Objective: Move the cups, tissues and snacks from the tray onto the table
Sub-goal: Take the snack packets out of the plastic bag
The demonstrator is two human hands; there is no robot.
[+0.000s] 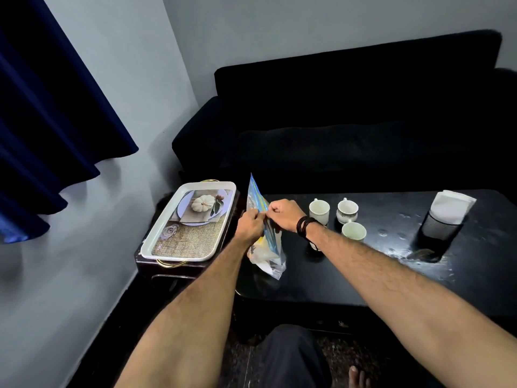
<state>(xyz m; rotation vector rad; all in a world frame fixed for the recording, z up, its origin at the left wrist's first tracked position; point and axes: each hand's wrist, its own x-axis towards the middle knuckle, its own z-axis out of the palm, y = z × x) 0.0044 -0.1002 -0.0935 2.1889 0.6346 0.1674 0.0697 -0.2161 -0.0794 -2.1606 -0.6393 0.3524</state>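
A blue and clear snack bag (267,247) stands upright at the left end of the black table (391,275). My left hand (250,226) and my right hand (284,214) both pinch its upper edge. Three white cups (319,210) (347,210) (354,232) stand on the table just right of my right hand. White tissues (451,204) stick out of a black holder (436,232) further right. The white tray (156,236) with a printed pumpkin picture sits on a small dark stand to the left, with nothing loose visible in it.
A black sofa (349,121) runs behind the table. A blue curtain (50,121) hangs at the left against the grey wall. My knee and bare foot (359,378) show at the bottom. The tabletop has wet spots near the tissue holder.
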